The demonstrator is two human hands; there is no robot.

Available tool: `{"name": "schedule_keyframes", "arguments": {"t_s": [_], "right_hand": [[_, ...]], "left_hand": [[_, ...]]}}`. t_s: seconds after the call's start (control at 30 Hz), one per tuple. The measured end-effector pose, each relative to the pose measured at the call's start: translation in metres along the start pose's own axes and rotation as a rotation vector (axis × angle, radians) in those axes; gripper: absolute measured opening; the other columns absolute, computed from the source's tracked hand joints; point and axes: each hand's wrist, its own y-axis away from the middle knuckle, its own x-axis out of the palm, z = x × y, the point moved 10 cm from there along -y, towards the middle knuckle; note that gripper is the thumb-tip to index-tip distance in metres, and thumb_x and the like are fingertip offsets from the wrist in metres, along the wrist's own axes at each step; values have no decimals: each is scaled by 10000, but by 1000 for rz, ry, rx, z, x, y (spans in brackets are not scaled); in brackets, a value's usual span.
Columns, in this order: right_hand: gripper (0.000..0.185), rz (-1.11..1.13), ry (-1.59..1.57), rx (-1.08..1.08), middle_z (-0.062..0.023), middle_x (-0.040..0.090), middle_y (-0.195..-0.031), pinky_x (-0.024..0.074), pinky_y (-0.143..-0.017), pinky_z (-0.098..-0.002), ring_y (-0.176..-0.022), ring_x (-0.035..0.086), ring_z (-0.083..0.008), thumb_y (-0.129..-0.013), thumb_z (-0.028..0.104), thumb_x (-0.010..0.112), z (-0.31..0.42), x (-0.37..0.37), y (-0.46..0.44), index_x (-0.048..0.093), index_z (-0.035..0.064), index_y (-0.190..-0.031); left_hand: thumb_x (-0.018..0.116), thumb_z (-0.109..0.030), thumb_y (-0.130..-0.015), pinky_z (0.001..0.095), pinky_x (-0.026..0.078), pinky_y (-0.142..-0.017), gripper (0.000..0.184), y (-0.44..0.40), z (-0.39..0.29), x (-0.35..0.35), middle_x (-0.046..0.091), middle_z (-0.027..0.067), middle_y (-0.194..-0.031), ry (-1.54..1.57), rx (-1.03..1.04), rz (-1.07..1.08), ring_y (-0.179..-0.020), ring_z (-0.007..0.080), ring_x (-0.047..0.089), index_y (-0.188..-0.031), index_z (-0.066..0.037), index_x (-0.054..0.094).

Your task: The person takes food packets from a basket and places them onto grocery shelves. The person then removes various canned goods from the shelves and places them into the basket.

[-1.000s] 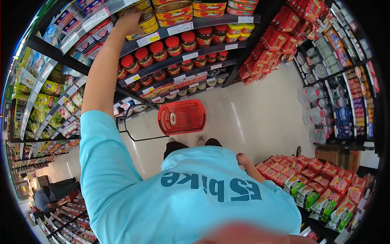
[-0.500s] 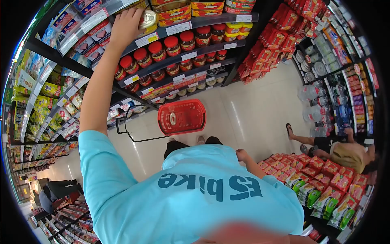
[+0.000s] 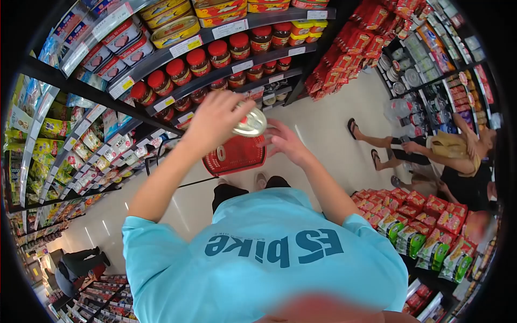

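Held in left hand: tin, above red basket; right hand open, empty, just beside tin, toward basket's right side.

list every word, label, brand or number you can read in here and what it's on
"ESbike", upside down, on the turquoise shirt.
Smaller line beside it: too small.
Price tags: too small.
Red-lidded jars and red packets: too small or blurred.
Can in left hand: nothing legible.
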Motion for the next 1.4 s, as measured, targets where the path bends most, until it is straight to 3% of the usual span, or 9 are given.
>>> {"name": "schedule_keyframes", "arguments": {"t_s": [0.3,0.37,0.4,0.7,0.83,0.93,1.13,1.3,1.4], "right_hand": [[548,-57,67,218,-85,656,-1174,585,-702,-327,-1010,671,-187,-923,276,690,-59,34,-42,501,21,-1369],[543,-58,82,268,-83,655,-1171,583,-714,-331,-1011,669,-185,-922,272,692,-84,36,-48,504,21,-1365],[569,-43,67,300,-90,653,-1184,590,-708,-321,-1031,666,-189,-907,290,717,-99,39,-50,511,15,-1361],[610,219,251,565,-110,642,-1238,508,-968,-355,-1152,609,-204,-912,305,750,-278,48,-93,506,1,-1381],[675,204,317,627,-131,631,-1280,498,-980,-352,-1171,609,-219,-908,349,770,-380,25,-128,488,0,-1412],[691,-32,312,838,-118,650,-1243,546,-848,-367,-1112,635,-224,-890,397,784,-494,-30,-151,503,10,-1389],[467,-121,243,908,-94,680,-1124,568,-690,-299,-950,697,-185,-916,256,735,-723,-101,-229,548,10,-1266],[509,-225,332,992,-114,647,-1254,598,-860,-381,-1039,686,-229,-932,210,726,-865,-145,-278,518,24,-1358],[338,-180,357,977,-128,682,-1183,598,-860,-391,-1019,695,-237,-979,192,665,-928,-160,-304,612,32,-1272]], "left_hand": [[806,-133,-801,448,461,-1027,633,103,47,25,591,101,-1299,173,-465,-51,-1173,288,580,-1370,-73,536],[755,-158,-909,370,490,-983,554,175,83,108,611,103,-1282,1221,-1008,-94,-1104,211,611,-1385,-14,511],[713,-154,-957,304,500,-934,494,188,85,118,637,97,-1214,1388,-1053,-157,-1045,141,613,-1375,19,514],[720,-90,-935,314,496,-984,454,333,100,268,665,126,-1236,1635,-1344,-206,-1140,191,629,-1338,25,545],[713,-257,-947,370,498,-990,590,422,91,389,648,214,-1228,1425,-1531,-252,-1158,274,631,-1400,38,476],[604,-464,-957,465,476,-1006,696,504,69,479,617,306,-1242,869,-1592,-10,-1190,437,601,-1431,18,436],[576,-407,-977,489,483,-999,571,567,-64,628,646,238,-1269,1165,-1511,650,-1162,406,632,-1408,-48,462],[588,-372,-921,516,491,-970,485,570,-130,647,668,221,-1221,1301,-1041,1292,-1129,395,654,-1280,-46,581],[541,-314,-926,504,496,-943,406,574,-128,650,690,173,-1164,1186,-1107,1234,-1117,362,664,-1251,-83,617]]}}
